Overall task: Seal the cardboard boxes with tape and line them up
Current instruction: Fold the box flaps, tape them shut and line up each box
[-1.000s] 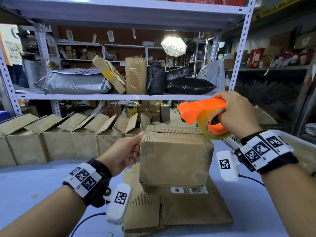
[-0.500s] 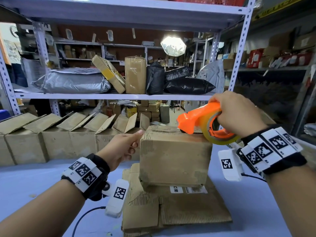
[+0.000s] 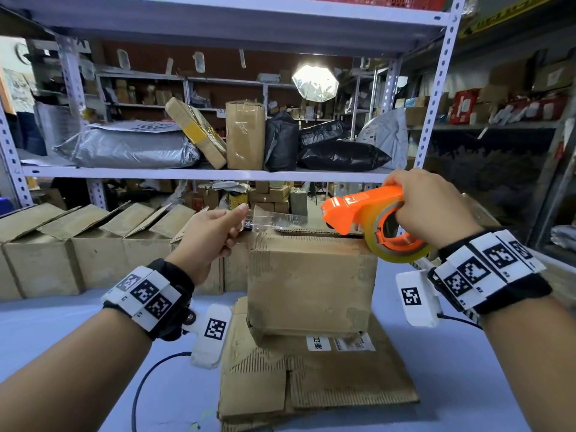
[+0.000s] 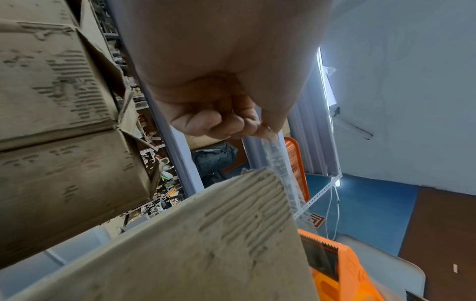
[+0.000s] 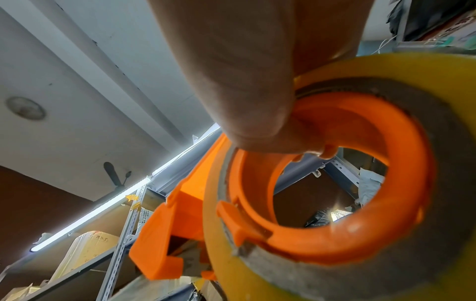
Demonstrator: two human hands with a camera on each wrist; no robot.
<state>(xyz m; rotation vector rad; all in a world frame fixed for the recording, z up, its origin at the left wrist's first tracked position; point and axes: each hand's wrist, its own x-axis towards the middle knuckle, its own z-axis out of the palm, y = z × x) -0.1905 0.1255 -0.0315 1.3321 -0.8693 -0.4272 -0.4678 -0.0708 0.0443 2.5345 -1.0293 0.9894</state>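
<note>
Tape (image 3: 274, 218) is stretching over the cardboard box (image 3: 311, 282): left hand (image 3: 208, 235) pinching its end taut, right hand (image 3: 433, 210) gripping the orange dispenser (image 3: 364, 210), probably for laying along the seam.

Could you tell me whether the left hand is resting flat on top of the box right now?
No, the left hand is off the box, pinching the free end of the clear tape drawn from the orange dispenser.
</note>
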